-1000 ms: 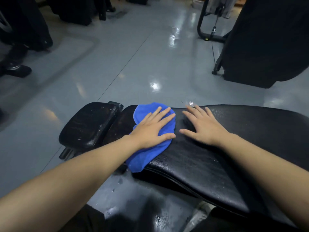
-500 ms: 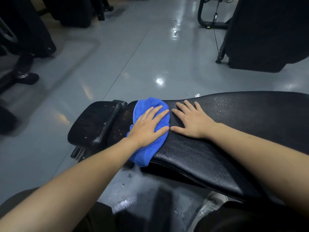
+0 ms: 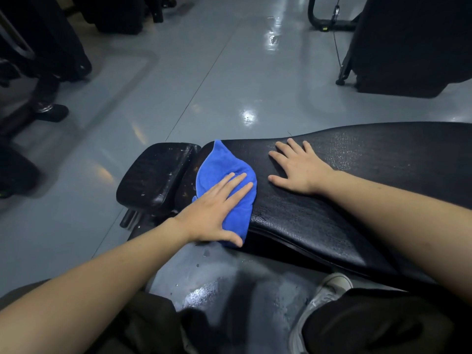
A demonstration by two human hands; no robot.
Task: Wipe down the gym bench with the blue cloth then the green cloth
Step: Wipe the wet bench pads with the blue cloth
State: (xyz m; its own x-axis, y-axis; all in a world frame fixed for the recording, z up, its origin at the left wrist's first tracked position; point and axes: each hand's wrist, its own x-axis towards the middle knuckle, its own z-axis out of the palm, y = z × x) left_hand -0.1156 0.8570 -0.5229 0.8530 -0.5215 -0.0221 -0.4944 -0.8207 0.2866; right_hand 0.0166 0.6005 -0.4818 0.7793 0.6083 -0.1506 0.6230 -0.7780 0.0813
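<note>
The black padded gym bench [image 3: 332,213] runs from centre to right, its surface wet and shiny. A blue cloth [image 3: 217,167] lies across the bench's left end and hangs over the near edge. My left hand [image 3: 217,213] presses flat on the cloth with straight fingers, thumb at the near edge. My right hand [image 3: 298,169] rests flat on the bare pad just right of the cloth, fingers spread. No green cloth is in view.
A separate small black seat pad [image 3: 155,177] sits left of the bench. Wet grey floor [image 3: 217,284] lies below, with my shoe [image 3: 327,292] under the bench. Dark gym machines stand at back right [image 3: 408,47] and along the left [image 3: 38,60].
My left hand has slid the blue cloth toward me, to the bench's near edge. My right hand stays flat on the pad. The view has shifted a little.
</note>
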